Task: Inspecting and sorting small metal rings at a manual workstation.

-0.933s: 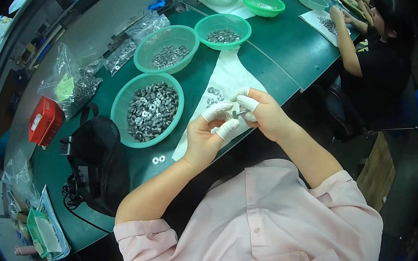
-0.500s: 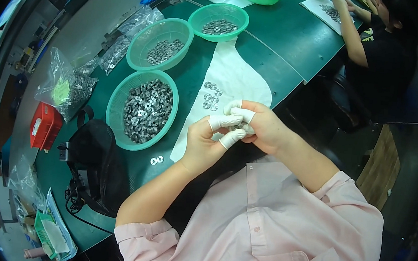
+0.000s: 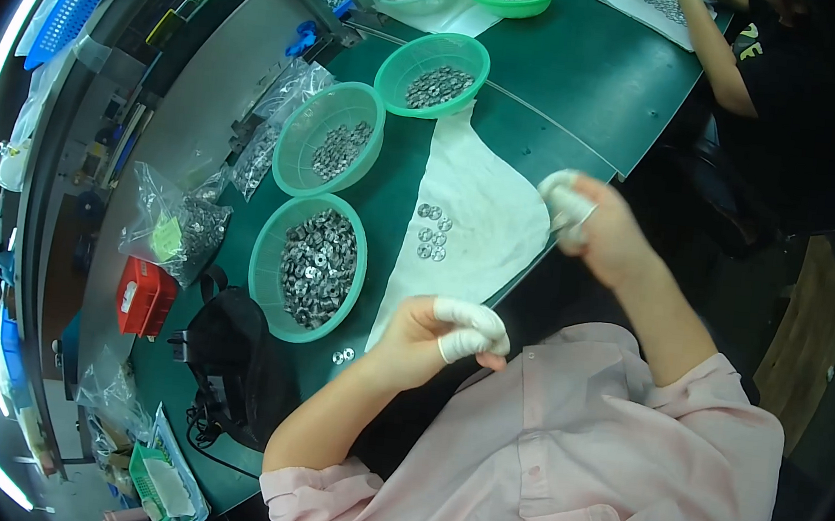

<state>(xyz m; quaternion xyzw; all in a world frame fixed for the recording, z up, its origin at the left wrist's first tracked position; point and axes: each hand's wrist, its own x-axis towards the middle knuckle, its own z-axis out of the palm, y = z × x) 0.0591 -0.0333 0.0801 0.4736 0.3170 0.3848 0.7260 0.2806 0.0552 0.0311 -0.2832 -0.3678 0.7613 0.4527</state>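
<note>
A green desk (image 3: 576,75) fills the middle. On it lies a white cloth (image 3: 495,188), narrow at its far end and wide toward the right hand. Left of the cloth stand three green baskets (image 3: 266,271) in a row, each with small metal parts inside; the nearest is the fullest. A black bag (image 3: 242,359) rests near that basket, with a red box (image 3: 146,297) beyond it.

The left hand (image 3: 437,341) is at the cloth's near end, fingers curled in against the thumb. The right hand (image 3: 590,227), blurred, is at the cloth's right edge, fingers bent. Both wear white finger covers; I cannot tell whether either grips anything. Metal discs (image 3: 444,224) sit grouped on the cloth's left half, between the nearest basket and the right hand.
</note>
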